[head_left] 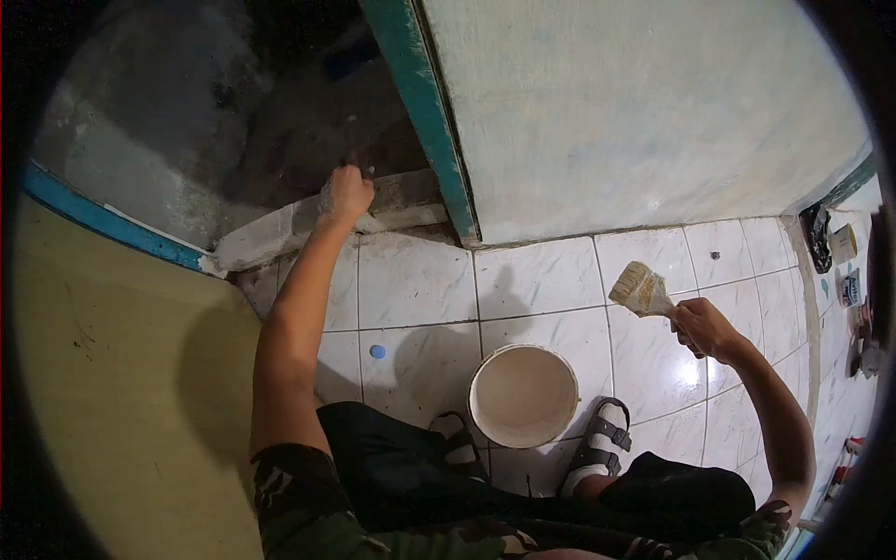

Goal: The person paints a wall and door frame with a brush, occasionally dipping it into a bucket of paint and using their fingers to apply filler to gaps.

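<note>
My left hand (345, 193) reaches forward and rests with curled fingers on a rough concrete door sill (280, 233), holding nothing that shows. My right hand (702, 328) grips the handle of a wide paint brush (640, 287), whose pale, paint-laden bristles point up and left above the white floor tiles (415, 280). A white bucket (523, 396) of whitish paint stands on the tiles between my sandalled feet (599, 446), below and left of the brush.
A pale wall (635, 112) with a teal door frame (425, 112) rises ahead. A yellow wall (121, 373) with a blue strip is at left. A small blue cap (377, 352) lies on the tiles. Bottles and clutter (845, 280) line the right edge.
</note>
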The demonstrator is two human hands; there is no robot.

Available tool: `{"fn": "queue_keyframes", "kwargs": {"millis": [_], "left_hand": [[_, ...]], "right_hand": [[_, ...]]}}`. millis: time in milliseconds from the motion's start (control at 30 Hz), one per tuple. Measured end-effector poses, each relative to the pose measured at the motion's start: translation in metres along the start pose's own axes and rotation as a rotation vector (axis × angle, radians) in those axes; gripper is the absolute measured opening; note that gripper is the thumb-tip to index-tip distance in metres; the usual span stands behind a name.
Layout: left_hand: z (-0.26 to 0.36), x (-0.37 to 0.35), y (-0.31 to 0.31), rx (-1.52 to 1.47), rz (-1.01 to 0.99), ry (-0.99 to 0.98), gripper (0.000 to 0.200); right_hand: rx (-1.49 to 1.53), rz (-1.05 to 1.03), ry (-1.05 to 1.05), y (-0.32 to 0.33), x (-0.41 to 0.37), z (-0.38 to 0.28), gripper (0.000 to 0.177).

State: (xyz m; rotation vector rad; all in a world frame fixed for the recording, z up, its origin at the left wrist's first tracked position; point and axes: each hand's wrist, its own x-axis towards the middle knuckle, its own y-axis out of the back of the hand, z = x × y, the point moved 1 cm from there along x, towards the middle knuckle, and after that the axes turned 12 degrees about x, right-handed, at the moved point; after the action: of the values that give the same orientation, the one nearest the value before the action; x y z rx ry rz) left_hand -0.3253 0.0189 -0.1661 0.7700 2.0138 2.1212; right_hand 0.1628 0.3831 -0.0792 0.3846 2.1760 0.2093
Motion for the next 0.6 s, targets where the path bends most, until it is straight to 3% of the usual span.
{"fn": "queue_keyframes", "kwargs": {"millis": [100, 233, 300, 433, 600], "left_hand": [[-0.019, -0.010, -0.045, -0.012, 0.128, -0.143, 0.020], [-0.042, -0.027, -0.067, -0.083, 0.141, -0.108, 0.021], [-0.061, -0.027, -0.076, -0.054, -0.017, -0.109, 0.022], [-0.076, -0.028, -0.075, 0.043, -0.100, -0.079, 0.020], [-0.075, -0.031, -0.063, -0.143, -0.239, 0.023, 0.020]], "right_hand": [[-0.008, -0.013, -0.008, 0.002, 0.001, 0.001, 0.039], [0.004, -0.013, 0.003, 0.002, 0.001, 0.002, 0.038], [0.009, -0.016, 0.000, 0.004, 0.005, 0.007, 0.038], [-0.001, -0.015, -0.001, 0.003, 0.006, 0.005, 0.036], [-0.007, -0.016, -0.022, 0.003, 0.007, 0.005, 0.036]]}}
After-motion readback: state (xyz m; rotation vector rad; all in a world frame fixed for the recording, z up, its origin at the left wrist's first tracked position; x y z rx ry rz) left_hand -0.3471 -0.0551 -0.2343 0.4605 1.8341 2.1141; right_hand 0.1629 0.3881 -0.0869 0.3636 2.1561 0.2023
